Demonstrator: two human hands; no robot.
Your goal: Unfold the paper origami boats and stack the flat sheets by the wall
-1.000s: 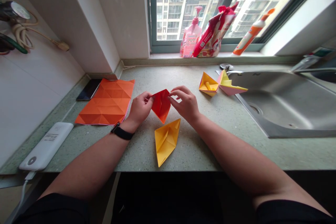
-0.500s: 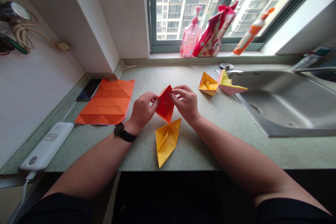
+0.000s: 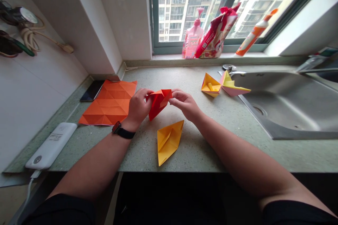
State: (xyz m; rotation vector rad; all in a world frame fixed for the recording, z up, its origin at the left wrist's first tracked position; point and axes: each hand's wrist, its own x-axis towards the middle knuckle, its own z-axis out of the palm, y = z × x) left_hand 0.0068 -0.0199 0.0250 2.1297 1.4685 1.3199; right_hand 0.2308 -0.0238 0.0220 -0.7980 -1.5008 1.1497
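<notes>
Between my hands is a folded red-orange paper piece (image 3: pixel 159 102), held just above the counter and tilted. My left hand (image 3: pixel 139 105) pinches its left edge, thumb toward me. At its upper right corner, my right hand (image 3: pixel 185 103) grips with thumb and fingertips. Nearer the counter's front edge lies a yellow folded paper boat shape (image 3: pixel 169 141), touched by neither hand. A creased orange paper sheet (image 3: pixel 107 104) lies flat beside my left hand. Farther right stand a yellow-orange folded paper piece (image 3: pixel 210 85) and a pink and yellow one (image 3: pixel 232 85), side by side.
A steel sink (image 3: pixel 287 102) takes up the right of the counter (image 3: pixel 206 140). On the left lie a white power bank (image 3: pixel 51 146) with a cable and a dark phone (image 3: pixel 92 90). A pink pump bottle (image 3: pixel 192 42), a red bag (image 3: pixel 218 35) and an orange-white bottle (image 3: pixel 255 35) line the sill.
The red-orange paper has turned and shifted left, away from the yellow boat shape, and a folded flap shows at its top. Both hands stay on it. The view has moved slightly.
</notes>
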